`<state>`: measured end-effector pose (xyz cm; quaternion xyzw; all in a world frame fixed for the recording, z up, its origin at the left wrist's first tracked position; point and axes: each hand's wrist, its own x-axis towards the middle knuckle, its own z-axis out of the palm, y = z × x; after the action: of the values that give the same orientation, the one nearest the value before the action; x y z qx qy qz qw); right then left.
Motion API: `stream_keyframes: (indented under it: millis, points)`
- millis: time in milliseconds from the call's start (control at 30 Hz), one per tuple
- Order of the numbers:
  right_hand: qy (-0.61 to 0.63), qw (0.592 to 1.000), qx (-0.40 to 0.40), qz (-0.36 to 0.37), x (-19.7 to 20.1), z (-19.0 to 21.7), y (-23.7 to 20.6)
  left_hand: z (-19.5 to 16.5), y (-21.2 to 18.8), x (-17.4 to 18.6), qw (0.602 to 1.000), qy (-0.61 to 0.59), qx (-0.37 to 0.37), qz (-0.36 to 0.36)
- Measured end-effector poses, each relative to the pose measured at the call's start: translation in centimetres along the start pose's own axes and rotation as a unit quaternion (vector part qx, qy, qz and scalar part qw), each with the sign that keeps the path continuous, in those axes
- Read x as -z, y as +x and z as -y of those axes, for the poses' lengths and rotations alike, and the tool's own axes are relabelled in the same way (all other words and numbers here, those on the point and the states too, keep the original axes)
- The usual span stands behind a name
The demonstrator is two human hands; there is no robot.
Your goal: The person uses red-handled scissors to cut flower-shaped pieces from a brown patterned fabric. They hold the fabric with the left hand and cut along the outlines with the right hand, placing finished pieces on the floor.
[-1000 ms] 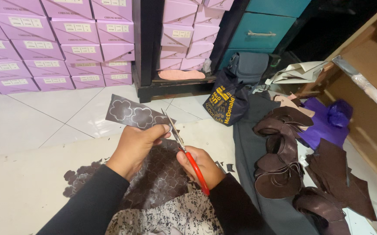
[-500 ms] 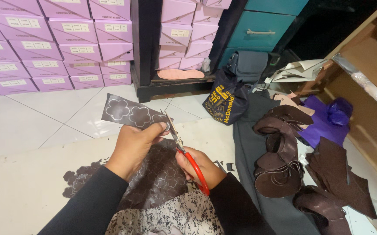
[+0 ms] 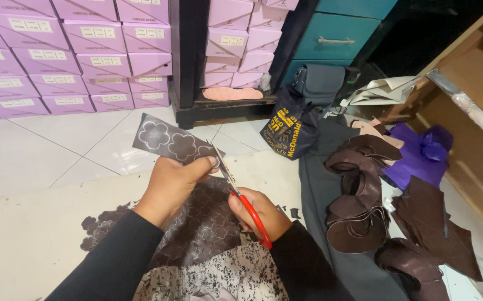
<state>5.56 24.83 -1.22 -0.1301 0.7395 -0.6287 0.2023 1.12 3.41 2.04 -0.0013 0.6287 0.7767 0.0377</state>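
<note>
Since the earlier frame, the dark brown strip stamped with flower outlines (image 3: 172, 143) had fed further into the red-handled scissors (image 3: 240, 195). Left hand (image 3: 173, 183) pinched it above the floor; right hand (image 3: 257, 213) gripped the handles. Cut flowers (image 3: 99, 228) lay below, several outlines uncut.

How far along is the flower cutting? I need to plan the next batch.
Done: dark cut pieces stacked at right. In hand: left hand holds a flower-marked strip; right hand works red-handled scissors at its edge. Left: several outlined flowers on the strip, plus the patterned sheet beneath.
</note>
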Motion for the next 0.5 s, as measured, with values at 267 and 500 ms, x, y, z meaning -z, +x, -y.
stream_keyframes:
  millis: [267, 500]
  points:
    - [0.017, 1.0, -0.01, 0.01, -0.05, 0.18, 0.13, 0.37, 0.32, 0.31, 1.0, -0.003, 0.008, 0.007]
    - [0.035, 0.999, 0.011, 0.009, -0.57, 0.14, 0.09, -0.02, 0.06, 0.32, 1.0, -0.019, 0.01, 0.01]
